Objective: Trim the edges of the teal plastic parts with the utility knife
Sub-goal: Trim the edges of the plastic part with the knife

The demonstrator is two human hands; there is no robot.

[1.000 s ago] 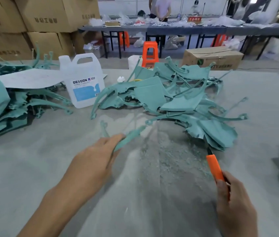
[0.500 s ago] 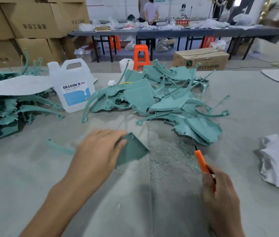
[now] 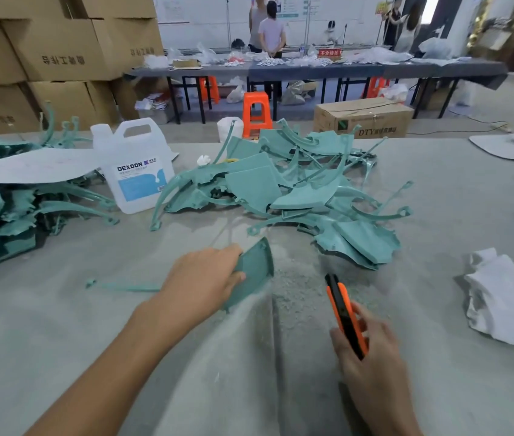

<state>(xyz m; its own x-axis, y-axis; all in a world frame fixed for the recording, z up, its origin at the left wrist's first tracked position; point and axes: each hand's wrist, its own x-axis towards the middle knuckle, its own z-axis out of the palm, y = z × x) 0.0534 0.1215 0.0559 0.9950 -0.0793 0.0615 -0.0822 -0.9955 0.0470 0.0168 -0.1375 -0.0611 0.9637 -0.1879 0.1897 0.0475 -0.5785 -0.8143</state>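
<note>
Grey-covered desk [image 3: 60, 357], spanning the whole foreground. Stacked cardboard boxes [image 3: 60, 48] beyond its far left corner. Loose pile of teal plastic parts [image 3: 281, 190] at the desk's centre, toward the far edge. Second heap [image 3: 3, 221] of the same against the left edge, partly under a pale sheet [image 3: 38, 166]. White jug [image 3: 136, 171] upright between the two, just beside the central pile. Crumpled white cloth [image 3: 501, 303] near the right edge. Left hand [image 3: 205, 278] mid-desk, fingers curled over the top of a single teal part [image 3: 257, 269], thumb pressed on its face; part tilted up, on the near side of the pile and apart from it. Right hand [image 3: 372, 366] toward the near edge, fingers wrapped round the orange utility knife [image 3: 342, 306], tip pointing away, just right of the held part and clear of it; blade too small to make out. Pale shavings [image 3: 296, 287] on the desk between part and knife. Thin teal strip [image 3: 123, 286] flat on the desk, left of the left hand.
</note>
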